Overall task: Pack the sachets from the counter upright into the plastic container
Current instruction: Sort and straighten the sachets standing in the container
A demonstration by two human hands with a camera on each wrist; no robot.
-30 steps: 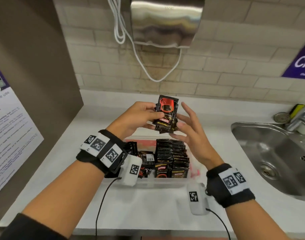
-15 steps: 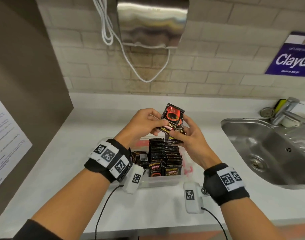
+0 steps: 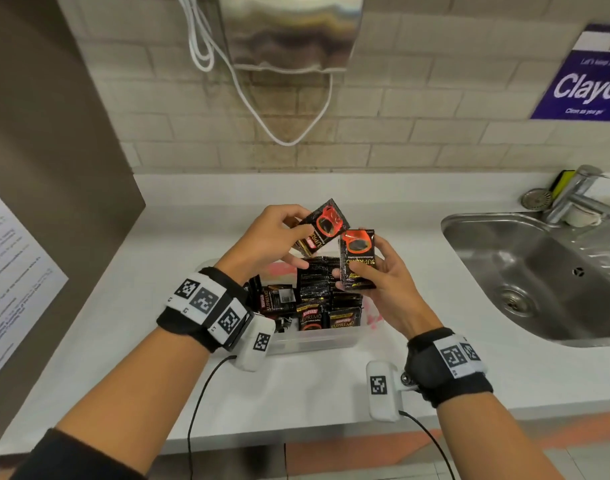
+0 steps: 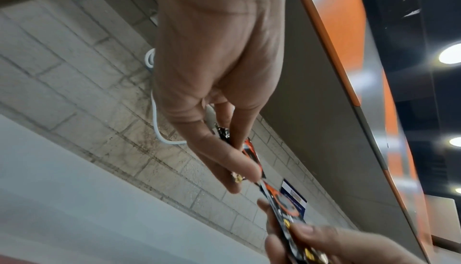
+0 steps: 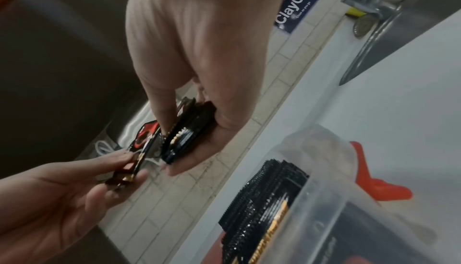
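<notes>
Left grip (image 3: 269, 244) pinches one sachet (image 3: 322, 225); right grip (image 3: 383, 282) clamps a sachet stack (image 3: 357, 259) above the container (image 3: 314, 341)

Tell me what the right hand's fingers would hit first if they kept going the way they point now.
Probably the sachets pinched in the left hand: the right hand, gripping its own stack, points up and leftward at them. Depth between them is unclear.
</notes>
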